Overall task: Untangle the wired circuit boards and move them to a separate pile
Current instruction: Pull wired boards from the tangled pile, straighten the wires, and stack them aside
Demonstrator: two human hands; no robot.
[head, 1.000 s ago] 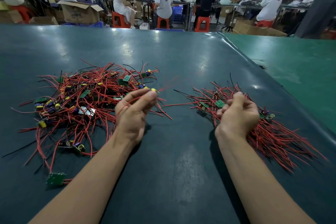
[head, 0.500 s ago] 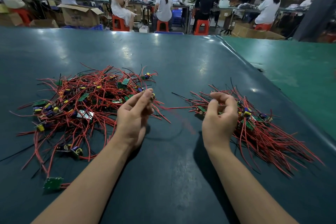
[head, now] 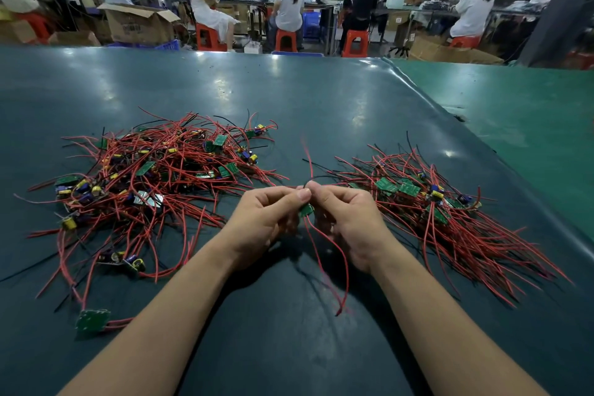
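Both hands have drawn together at mid-tabletop (head: 321, 90) since half a second ago. At 9 o'clock lies the tangled pile (head: 154, 177). Left hand (head: 266, 219) and right hand (head: 347, 219) pinch one small circuit board (head: 306, 210); its light, limp wires (head: 334, 254) dangle, so gripping the stiff board looks best. Sorted pile (head: 443, 215) lies at 3 o'clock.

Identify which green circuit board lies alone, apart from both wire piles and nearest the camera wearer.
The lone board beside the left forearm, trailing red wires toward the tangled pile; every other board sits within a pile or between the hands.
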